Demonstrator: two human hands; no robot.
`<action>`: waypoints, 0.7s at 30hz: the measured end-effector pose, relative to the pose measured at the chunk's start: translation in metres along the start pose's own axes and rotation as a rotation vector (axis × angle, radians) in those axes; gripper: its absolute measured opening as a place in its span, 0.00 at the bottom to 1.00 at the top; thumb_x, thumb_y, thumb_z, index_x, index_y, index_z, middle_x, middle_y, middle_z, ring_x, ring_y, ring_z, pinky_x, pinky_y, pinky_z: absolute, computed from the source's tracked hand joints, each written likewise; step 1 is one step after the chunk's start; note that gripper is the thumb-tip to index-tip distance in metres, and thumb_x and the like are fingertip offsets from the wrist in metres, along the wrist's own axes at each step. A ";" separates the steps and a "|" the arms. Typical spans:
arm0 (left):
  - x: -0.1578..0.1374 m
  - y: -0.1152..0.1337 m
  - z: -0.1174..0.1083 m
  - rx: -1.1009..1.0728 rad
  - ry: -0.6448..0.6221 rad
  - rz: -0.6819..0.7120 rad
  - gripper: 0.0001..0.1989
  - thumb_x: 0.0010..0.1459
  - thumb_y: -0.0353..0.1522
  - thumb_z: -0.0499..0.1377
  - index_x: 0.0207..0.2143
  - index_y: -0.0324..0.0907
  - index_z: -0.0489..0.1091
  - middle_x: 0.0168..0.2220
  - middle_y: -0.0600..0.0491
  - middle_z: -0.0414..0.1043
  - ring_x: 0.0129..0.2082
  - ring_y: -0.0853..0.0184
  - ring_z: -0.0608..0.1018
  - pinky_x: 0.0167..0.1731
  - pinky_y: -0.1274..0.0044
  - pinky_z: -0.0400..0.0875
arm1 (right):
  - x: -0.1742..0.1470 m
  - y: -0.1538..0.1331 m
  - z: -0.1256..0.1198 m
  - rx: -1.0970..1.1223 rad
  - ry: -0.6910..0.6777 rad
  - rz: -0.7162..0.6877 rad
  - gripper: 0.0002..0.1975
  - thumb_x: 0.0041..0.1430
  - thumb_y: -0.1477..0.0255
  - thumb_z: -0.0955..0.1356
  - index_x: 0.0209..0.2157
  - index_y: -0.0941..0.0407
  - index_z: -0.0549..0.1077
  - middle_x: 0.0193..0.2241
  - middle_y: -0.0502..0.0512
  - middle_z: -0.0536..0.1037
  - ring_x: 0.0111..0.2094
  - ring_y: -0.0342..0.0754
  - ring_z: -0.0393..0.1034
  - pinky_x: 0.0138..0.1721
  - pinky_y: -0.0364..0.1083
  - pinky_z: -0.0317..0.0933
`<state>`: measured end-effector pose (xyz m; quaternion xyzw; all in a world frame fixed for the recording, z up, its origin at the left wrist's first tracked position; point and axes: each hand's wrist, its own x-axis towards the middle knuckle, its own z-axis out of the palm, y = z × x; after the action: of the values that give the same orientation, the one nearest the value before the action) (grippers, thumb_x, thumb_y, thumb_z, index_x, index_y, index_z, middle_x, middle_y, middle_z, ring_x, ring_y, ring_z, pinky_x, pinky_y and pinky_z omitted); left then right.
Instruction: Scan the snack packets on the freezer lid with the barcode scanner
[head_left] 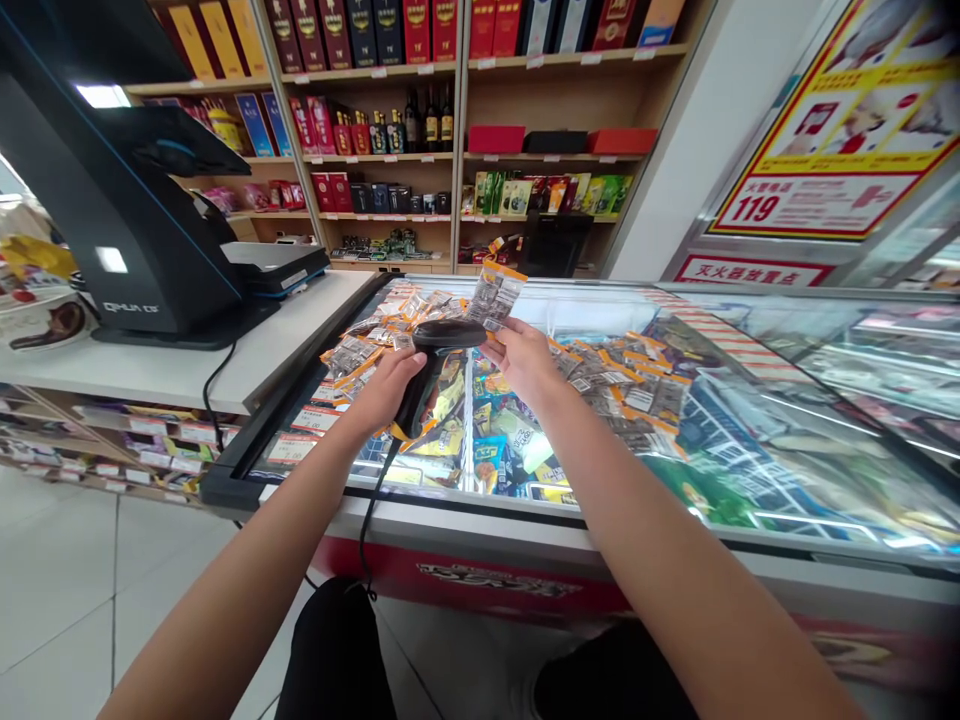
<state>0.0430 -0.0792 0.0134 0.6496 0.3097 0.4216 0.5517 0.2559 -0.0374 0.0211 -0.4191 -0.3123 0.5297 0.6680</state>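
My left hand (390,388) is closed around the handle of a black barcode scanner (448,336), its cable (375,500) hanging down over the freezer's front edge. Between the fingers of my right hand (525,358) is a small snack packet (496,292) with orange ends and a clear, printed middle, held upright just beyond the scanner head. Similar packets lie in a pile (352,362) behind and left of the scanner. Another pile of packets (637,385) spreads over the glass to the right of my right hand.
Beneath the glass top of the chest freezer (480,515) lie colourful bagged goods. A black checkout terminal (150,230) stands on the white counter (292,340) at left. Shelves (367,72) of boxes and bottles line the back. A fire-notice poster (832,130) is at the right.
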 end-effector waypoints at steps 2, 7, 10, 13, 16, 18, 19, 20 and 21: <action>0.000 0.000 0.001 -0.016 -0.005 0.000 0.23 0.59 0.54 0.59 0.34 0.43 0.66 0.20 0.54 0.74 0.14 0.66 0.74 0.13 0.77 0.67 | 0.002 0.003 0.001 0.019 -0.014 -0.013 0.17 0.58 0.90 0.64 0.38 0.55 0.75 0.32 0.49 0.84 0.33 0.41 0.81 0.49 0.43 0.76; 0.001 -0.001 0.001 -0.047 0.005 -0.004 0.22 0.58 0.53 0.60 0.35 0.43 0.66 0.20 0.55 0.73 0.13 0.66 0.73 0.13 0.77 0.67 | 0.007 0.011 0.001 0.002 -0.048 -0.070 0.17 0.53 0.90 0.69 0.38 0.54 0.74 0.29 0.46 0.82 0.35 0.42 0.81 0.52 0.46 0.76; 0.002 -0.001 0.002 -0.053 0.001 -0.005 0.22 0.58 0.53 0.60 0.36 0.43 0.66 0.20 0.55 0.73 0.13 0.66 0.73 0.13 0.76 0.67 | 0.008 0.011 0.001 -0.018 -0.053 -0.075 0.17 0.52 0.89 0.70 0.39 0.54 0.74 0.30 0.46 0.82 0.35 0.42 0.81 0.51 0.46 0.76; 0.003 -0.003 0.000 -0.057 -0.008 -0.010 0.23 0.59 0.53 0.60 0.38 0.42 0.67 0.20 0.55 0.73 0.13 0.66 0.73 0.13 0.76 0.66 | 0.008 0.010 0.001 -0.047 -0.008 -0.065 0.19 0.51 0.89 0.69 0.41 0.54 0.74 0.31 0.47 0.82 0.37 0.43 0.81 0.50 0.46 0.77; 0.004 -0.006 -0.001 -0.060 -0.013 -0.028 0.25 0.59 0.54 0.59 0.40 0.42 0.68 0.21 0.54 0.74 0.13 0.66 0.73 0.13 0.76 0.66 | 0.007 0.010 0.002 -0.073 0.028 -0.056 0.20 0.50 0.89 0.70 0.41 0.53 0.74 0.32 0.47 0.82 0.37 0.44 0.81 0.49 0.46 0.77; 0.004 -0.007 -0.002 -0.052 -0.020 -0.023 0.24 0.60 0.54 0.58 0.39 0.42 0.68 0.21 0.54 0.74 0.14 0.66 0.74 0.13 0.76 0.66 | 0.006 0.010 0.003 -0.079 0.011 -0.069 0.19 0.50 0.89 0.70 0.40 0.53 0.74 0.31 0.47 0.82 0.37 0.44 0.81 0.49 0.47 0.78; 0.003 -0.007 -0.003 -0.046 -0.024 -0.015 0.24 0.60 0.54 0.58 0.39 0.42 0.69 0.21 0.54 0.74 0.14 0.66 0.74 0.13 0.76 0.66 | 0.006 0.010 0.003 -0.085 0.001 -0.080 0.19 0.50 0.88 0.70 0.40 0.53 0.74 0.31 0.47 0.82 0.37 0.44 0.81 0.49 0.47 0.78; 0.003 -0.007 -0.004 -0.039 -0.025 -0.008 0.24 0.60 0.54 0.58 0.38 0.42 0.69 0.21 0.54 0.74 0.14 0.66 0.74 0.13 0.76 0.66 | 0.007 0.009 0.003 -0.096 0.001 -0.092 0.18 0.51 0.88 0.70 0.40 0.53 0.73 0.31 0.47 0.82 0.37 0.44 0.81 0.48 0.47 0.78; 0.003 -0.008 -0.004 -0.036 -0.019 -0.002 0.24 0.60 0.54 0.58 0.38 0.42 0.69 0.21 0.54 0.73 0.13 0.66 0.73 0.13 0.76 0.66 | 0.008 0.008 0.002 -0.119 0.009 -0.107 0.18 0.52 0.87 0.70 0.41 0.53 0.73 0.32 0.48 0.82 0.37 0.44 0.82 0.48 0.47 0.78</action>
<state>0.0413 -0.0729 0.0068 0.6435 0.2974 0.4203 0.5665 0.2523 -0.0282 0.0146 -0.4433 -0.3622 0.4719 0.6706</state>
